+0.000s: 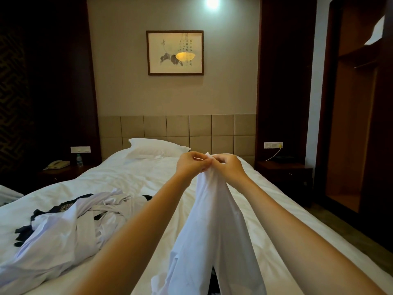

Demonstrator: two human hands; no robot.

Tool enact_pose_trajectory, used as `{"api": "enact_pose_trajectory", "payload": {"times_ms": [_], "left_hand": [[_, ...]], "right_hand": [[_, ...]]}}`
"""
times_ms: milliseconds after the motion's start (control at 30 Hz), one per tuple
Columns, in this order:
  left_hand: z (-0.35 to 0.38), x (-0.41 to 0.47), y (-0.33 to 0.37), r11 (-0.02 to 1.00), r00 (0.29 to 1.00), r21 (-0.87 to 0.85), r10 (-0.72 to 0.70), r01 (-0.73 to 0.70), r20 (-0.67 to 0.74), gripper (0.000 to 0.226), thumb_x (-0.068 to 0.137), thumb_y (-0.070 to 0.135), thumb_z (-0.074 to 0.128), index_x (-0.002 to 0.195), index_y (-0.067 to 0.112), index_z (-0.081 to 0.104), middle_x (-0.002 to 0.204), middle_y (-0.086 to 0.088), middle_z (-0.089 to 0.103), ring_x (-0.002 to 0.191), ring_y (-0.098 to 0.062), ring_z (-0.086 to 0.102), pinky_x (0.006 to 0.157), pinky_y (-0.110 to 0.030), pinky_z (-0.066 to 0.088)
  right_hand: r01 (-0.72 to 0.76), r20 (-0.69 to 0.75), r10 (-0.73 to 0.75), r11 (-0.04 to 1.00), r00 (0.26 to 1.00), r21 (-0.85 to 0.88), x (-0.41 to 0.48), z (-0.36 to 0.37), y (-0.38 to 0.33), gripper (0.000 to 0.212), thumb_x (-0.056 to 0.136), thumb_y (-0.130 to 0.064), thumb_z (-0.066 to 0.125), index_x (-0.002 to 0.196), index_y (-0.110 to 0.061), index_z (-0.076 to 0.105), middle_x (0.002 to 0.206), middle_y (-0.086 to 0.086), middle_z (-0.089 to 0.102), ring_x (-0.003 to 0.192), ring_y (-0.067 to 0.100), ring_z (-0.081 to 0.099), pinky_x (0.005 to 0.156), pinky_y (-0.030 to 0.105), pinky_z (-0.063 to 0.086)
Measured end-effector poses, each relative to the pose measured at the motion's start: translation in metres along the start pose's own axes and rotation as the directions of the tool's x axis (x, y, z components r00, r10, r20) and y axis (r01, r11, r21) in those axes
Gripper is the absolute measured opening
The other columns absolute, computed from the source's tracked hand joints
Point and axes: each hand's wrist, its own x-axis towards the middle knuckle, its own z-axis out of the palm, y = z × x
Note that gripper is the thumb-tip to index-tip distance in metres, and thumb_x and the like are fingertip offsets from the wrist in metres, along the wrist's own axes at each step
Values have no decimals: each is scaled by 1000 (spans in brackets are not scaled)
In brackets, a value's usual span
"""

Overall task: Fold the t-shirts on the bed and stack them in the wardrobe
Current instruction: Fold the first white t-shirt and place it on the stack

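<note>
T-shirt [214,226], white, hangs over the bed [131,177], pinched at its top by the left hand [190,163] and right hand [228,167], fingers curled together on the cloth. More crumpled shirts [70,222] lie on the bed to the left.

held t-shirt [214,226]: white | pile [70,218]: white, dark navy, perhaps patterned | bed [131,177]: white

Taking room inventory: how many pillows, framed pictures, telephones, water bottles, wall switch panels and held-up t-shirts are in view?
pillow: 1
framed picture: 1
telephone: 1
water bottle: 1
switch panel: 2
held t-shirt: 1
Total: 7
</note>
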Motion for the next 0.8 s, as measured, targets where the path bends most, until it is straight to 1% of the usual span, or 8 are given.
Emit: {"api": "enact_pose_trajectory", "payload": {"times_ms": [67,133,233,300,400,600,667,800], "left_hand": [[1,0,1,970,994,221,106,-97,-30,37,83,26,71,110,5,58,99,-6,61,93,-19,59,81,-29,49],[1,2,0,931,988,332,154,-149,10,56,85,36,67,128,7,46,120,-8,55,112,-22,52,93,-32,44],[-1,7,0,879,981,451,78,-152,179,61,92,48,50,138,8,40,140,-10,45,130,-27,41,106,-38,36],[-1,9,-2,883,961,440,42,-163,273,51,97,48,39,123,6,53,127,-12,55,121,-28,49,103,-41,39],[4,9,-5,903,955,375,107,-210,278,44,99,41,38,107,3,58,107,-12,61,103,-26,56,90,-38,43],[9,4,-10,947,945,204,192,-249,265,38,101,34,36,93,3,56,83,-6,50,77,-14,44,70,-23,36],[10,3,-12,952,945,161,216,-259,244,34,100,31,40,79,7,52,74,-4,44,69,-12,39,61,-19,31],[12,6,-13,895,942,303,288,-329,173,33,98,26,46,69,13,47,62,4,40,58,-8,36,53,-19,28]], "right_hand": [[-22,-5,23,999,1000,37,-1,0,0,30,95,-30,53,107,-8,70,101,5,68,95,17,60,73,21,46],[-49,-11,50,996,999,78,-2,-2,0,28,96,-27,51,106,-8,69,99,3,66,94,16,58,70,18,45],[-77,-2,79,986,997,151,-5,-6,-2,21,97,-20,48,100,-12,67,97,2,64,93,13,56,67,15,42],[-57,11,56,985,998,164,-6,-8,-5,17,97,-22,51,98,-16,67,98,2,65,93,12,57,68,13,42],[-47,-27,53,983,998,179,-7,-8,-6,8,96,-22,53,103,-19,55,96,4,63,86,11,57,62,9,41],[-12,-84,22,992,996,126,-6,-15,-2,8,97,-15,51,96,-17,58,93,0,61,88,11,55,65,11,40],[-29,-98,42,991,994,133,-6,-18,1,8,96,-15,51,98,-17,59,94,0,62,90,12,56,67,12,42],[-37,-76,49,988,996,153,-8,-22,4,4,93,-15,58,92,-18,61,90,2,64,87,14,58,72,16,44]]}}
